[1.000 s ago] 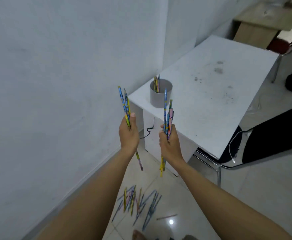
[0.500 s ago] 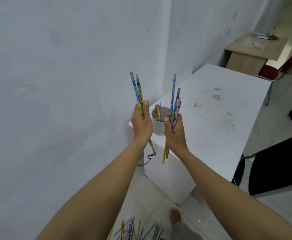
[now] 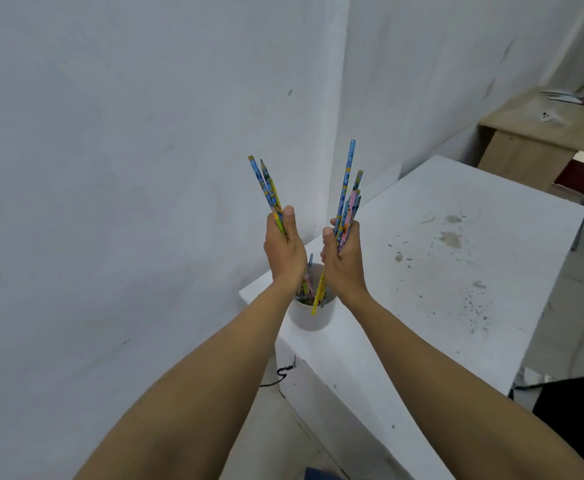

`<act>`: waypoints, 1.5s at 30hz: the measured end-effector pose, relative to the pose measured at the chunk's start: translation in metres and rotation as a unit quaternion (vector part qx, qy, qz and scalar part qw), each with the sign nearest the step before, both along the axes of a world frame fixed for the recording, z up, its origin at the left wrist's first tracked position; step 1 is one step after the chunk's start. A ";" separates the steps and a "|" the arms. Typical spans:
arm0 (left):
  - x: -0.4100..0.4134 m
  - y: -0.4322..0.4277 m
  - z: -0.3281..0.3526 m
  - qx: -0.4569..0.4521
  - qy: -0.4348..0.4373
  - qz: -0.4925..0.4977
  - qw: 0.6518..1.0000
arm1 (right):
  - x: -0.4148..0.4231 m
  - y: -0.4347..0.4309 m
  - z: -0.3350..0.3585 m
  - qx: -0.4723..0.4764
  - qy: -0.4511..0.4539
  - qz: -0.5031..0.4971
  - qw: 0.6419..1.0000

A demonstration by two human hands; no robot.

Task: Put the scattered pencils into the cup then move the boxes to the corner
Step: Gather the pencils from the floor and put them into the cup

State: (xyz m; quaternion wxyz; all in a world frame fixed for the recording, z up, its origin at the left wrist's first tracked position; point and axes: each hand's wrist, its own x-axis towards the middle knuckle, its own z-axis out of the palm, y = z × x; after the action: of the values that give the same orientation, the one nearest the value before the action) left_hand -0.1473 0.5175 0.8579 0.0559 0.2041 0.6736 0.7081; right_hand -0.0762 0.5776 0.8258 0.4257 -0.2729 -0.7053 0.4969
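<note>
My left hand point(image 3: 282, 249) is closed around a small bundle of colourful pencils point(image 3: 267, 188) that stick up above the fist. My right hand point(image 3: 342, 256) grips a larger bundle of pencils point(image 3: 347, 188), with a yellow one point(image 3: 318, 296) poking out below. Both hands hover side by side just above the grey cup point(image 3: 313, 315), which stands at the near left corner of the white table point(image 3: 457, 271) and holds several pencils. The hands hide most of the cup's opening. No boxes are in view.
White walls close in on the left and behind the table. A wooden desk point(image 3: 533, 140) with papers stands at the far right. A black cable point(image 3: 282, 374) hangs by the table's side. A dark object point(image 3: 574, 417) sits at the lower right.
Both hands, still holding their pencils, have come forward over the table until they are directly above the cup. The view has moved closer, and the pencils on the floor have left the frame.
</note>
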 end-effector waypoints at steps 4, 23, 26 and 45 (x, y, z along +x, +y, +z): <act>-0.004 0.032 -0.014 -0.005 0.018 0.027 0.999 | -0.014 0.023 -0.002 -0.002 -0.015 -0.001 1.000; -0.003 0.054 -0.111 -0.116 -0.006 0.047 0.992 | -0.032 0.052 -0.095 -0.073 -0.072 0.097 0.990; -0.006 0.051 -0.117 -0.127 -0.018 0.040 0.991 | -0.029 0.049 -0.108 -0.076 -0.078 0.122 0.987; 0.003 0.027 -0.128 -0.299 0.007 0.176 0.938 | -0.031 0.051 -0.110 0.055 -0.122 0.025 0.991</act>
State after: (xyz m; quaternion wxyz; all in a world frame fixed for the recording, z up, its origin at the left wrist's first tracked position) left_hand -0.1444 0.5440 0.7296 -0.0164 0.0609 0.8798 0.4712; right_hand -0.1071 0.6287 0.7155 0.3383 -0.2897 -0.7845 0.4315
